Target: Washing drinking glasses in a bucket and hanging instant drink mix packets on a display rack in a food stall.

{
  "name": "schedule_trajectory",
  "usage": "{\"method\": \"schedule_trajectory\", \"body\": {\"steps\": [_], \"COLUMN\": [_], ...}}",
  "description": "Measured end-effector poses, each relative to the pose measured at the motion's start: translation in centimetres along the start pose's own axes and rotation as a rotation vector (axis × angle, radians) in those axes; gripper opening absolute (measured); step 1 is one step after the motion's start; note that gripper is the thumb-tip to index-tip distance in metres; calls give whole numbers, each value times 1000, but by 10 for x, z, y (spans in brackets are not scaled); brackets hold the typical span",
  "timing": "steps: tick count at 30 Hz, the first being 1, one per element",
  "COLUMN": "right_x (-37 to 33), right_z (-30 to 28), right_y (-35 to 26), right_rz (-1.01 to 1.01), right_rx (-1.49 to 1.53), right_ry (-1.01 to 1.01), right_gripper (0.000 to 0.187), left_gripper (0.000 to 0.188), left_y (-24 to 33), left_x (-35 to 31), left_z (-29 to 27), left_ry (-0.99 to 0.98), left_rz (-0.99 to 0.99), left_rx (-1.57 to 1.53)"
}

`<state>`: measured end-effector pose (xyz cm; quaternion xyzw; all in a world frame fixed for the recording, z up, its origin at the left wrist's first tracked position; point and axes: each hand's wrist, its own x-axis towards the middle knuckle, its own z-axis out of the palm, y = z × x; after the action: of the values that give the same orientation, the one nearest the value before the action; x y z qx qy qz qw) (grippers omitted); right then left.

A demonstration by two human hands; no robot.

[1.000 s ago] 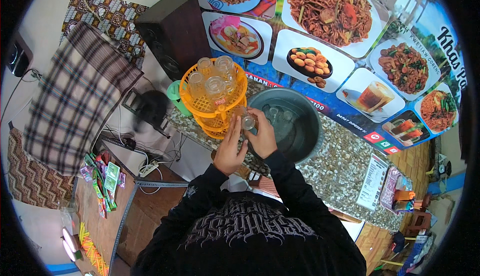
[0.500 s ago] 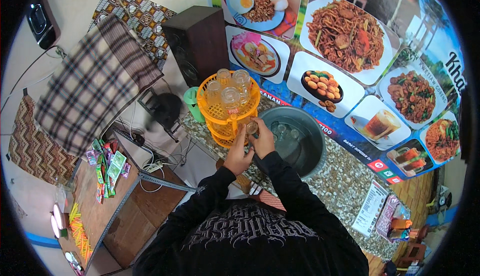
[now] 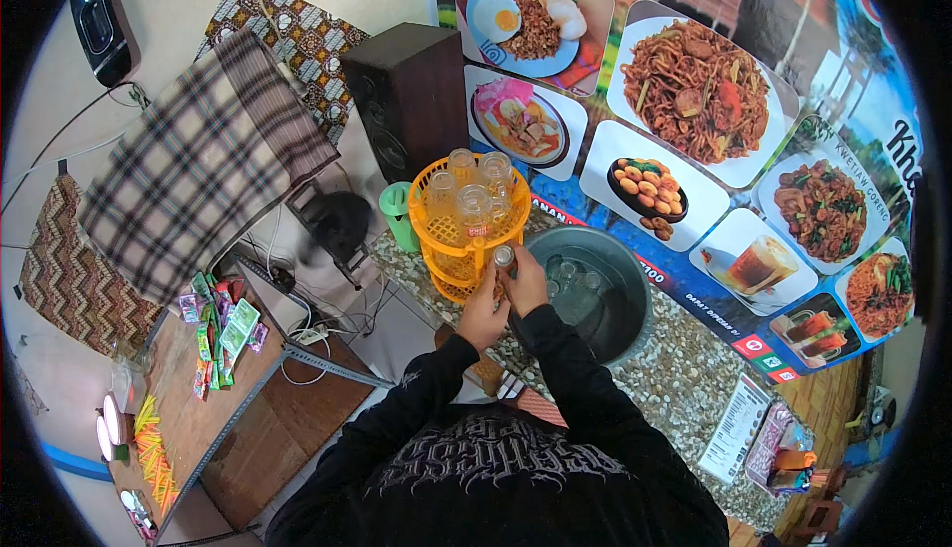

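Between both hands, in front of the rack, is a small clear glass. My left hand is closed around its near side. My right hand grips it from the other side, by the basin's left rim. Just beyond stands a yellow-orange tiered plastic rack, its top basket holding several clear glass mugs. To the right sits a round grey basin with water in it. Several glasses lie at its far side, partly under the water. My fingers hide most of the held glass.
A green plastic container stands left of the rack, before a dark speaker. The speckled countertop runs right to a printed sheet and a pink-patterned tray. Left, a wooden table carries colourful sachets.
The view has shifted slightly, so the scene sits lower and to the right. The glass has turned a little in my hands, which stay between rack and basin.
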<state>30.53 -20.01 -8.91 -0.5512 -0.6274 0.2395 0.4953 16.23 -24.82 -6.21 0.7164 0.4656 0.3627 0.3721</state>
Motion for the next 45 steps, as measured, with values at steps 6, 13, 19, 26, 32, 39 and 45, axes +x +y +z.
{"method": "schedule_trajectory", "body": {"steps": [6, 13, 19, 26, 32, 39, 45], "right_x": [13, 26, 31, 28, 12, -34, -78], "right_z": [5, 13, 20, 20, 15, 10, -3], "right_y": [-10, -11, 11, -5, -4, -16, -72], "right_rz": [16, 90, 72, 128, 139, 177, 243], "right_rx": [-67, -135, -188, -208, -198, -40, 84], "right_ry": [4, -86, -29, -74, -24, 115, 96], "right_gripper": [57, 39, 40, 44, 53, 55, 48], "left_gripper": [85, 80, 60, 42, 36, 28, 31], "left_y": [-18, -30, -25, -58, -78, -90, -45], "left_x": [0, -6, -16, -15, -10, -18, -38], "left_z": [1, -2, -24, -53, -78, -104, -132], "left_ry": [27, 100, 22, 209, 311, 202, 46], "left_rz": [-25, 104, -61, -63, -39, -92, -123], "left_rx": [-107, -185, -272, -208, -291, -393, -268]}}
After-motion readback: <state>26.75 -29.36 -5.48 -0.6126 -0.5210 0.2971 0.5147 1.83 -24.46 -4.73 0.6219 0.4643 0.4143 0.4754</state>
